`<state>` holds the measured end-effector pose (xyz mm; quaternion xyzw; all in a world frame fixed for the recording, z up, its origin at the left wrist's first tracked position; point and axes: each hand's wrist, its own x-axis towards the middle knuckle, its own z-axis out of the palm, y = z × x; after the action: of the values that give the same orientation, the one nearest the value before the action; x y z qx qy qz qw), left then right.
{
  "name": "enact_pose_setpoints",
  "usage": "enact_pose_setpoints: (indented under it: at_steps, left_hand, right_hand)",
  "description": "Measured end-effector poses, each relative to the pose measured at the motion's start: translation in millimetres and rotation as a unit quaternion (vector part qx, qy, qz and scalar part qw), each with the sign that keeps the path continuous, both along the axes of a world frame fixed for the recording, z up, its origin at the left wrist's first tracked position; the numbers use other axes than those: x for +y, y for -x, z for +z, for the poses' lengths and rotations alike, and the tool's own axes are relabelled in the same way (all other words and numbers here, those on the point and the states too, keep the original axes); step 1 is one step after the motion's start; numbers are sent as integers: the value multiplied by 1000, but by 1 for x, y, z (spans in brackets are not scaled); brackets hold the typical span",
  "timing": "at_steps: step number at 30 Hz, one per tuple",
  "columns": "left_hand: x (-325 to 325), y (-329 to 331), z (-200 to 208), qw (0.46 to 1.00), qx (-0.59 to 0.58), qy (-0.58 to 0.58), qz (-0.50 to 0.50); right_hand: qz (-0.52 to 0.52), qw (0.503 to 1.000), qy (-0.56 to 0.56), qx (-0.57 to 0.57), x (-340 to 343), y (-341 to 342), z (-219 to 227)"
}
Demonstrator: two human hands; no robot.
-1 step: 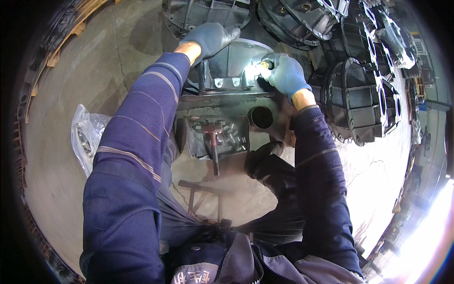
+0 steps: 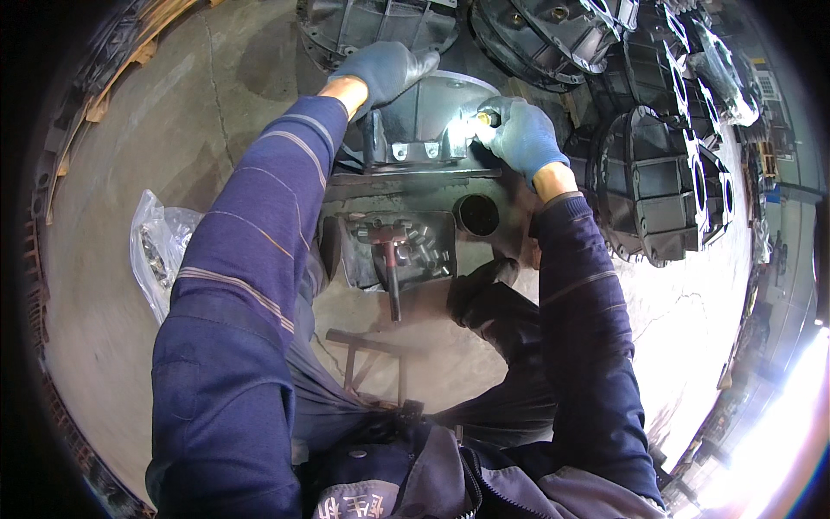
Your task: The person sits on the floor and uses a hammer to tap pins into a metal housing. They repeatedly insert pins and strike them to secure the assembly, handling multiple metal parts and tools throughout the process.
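Note:
A grey cast-metal housing (image 2: 419,112) sits on a dark work stand (image 2: 406,186) ahead of me, its flat flange with two holes facing me. My left hand (image 2: 380,71), in a blue-grey glove, grips the housing's upper left side, its fingertips partly hidden. At the housing's right side, my gloved right hand (image 2: 525,134) is closed around a small cylindrical piece with a yellow ring (image 2: 486,118). Bright light falls on the metal beside it; whether the piece is a lamp is unclear. Below the stand's edge, a hammer (image 2: 392,268) lies across a metal tray (image 2: 354,259) of small metal cylinders.
More dark ribbed housings (image 2: 644,186) crowd the right, with others (image 2: 380,30) at the far side. A round hole (image 2: 476,214) opens in the stand right of the tray. On the floor at left lies a clear plastic bag (image 2: 164,251) of small metal parts.

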<state>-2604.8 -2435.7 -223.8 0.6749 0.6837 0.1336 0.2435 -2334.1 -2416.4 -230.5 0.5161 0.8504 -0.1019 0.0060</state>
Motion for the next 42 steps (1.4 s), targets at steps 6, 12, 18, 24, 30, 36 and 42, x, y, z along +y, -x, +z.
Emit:
enact_pose_setpoints:
  at_steps: [6,12,18,24,30,36,42]
  left_hand:
    - [0,1,-3,1000,-8,3,6]
    - [-1,0,-2,1000,-8,2,5]
    - [0,1,1,1000,14,13,-11]
    - [-2,-1,7,1000,23,11,-6]
    - [-4,-1,9,1000,12,27,-1]
    - [0,0,6,999,17,29,-4]
    - [5,4,-10,1000,6,24,-1]
  right_hand:
    - [18,999,11,-25,-2,5,9]
    - [53,999,-8,5,-5,6,11]
    - [81,997,-6,-9,-1,4,10]
    - [80,997,12,-14,1,5,10]
    - [101,995,5,-8,0,4,16]
    - [111,994,4,-7,-3,8,21]
    - [49,994,-24,95,-12,-8,9]
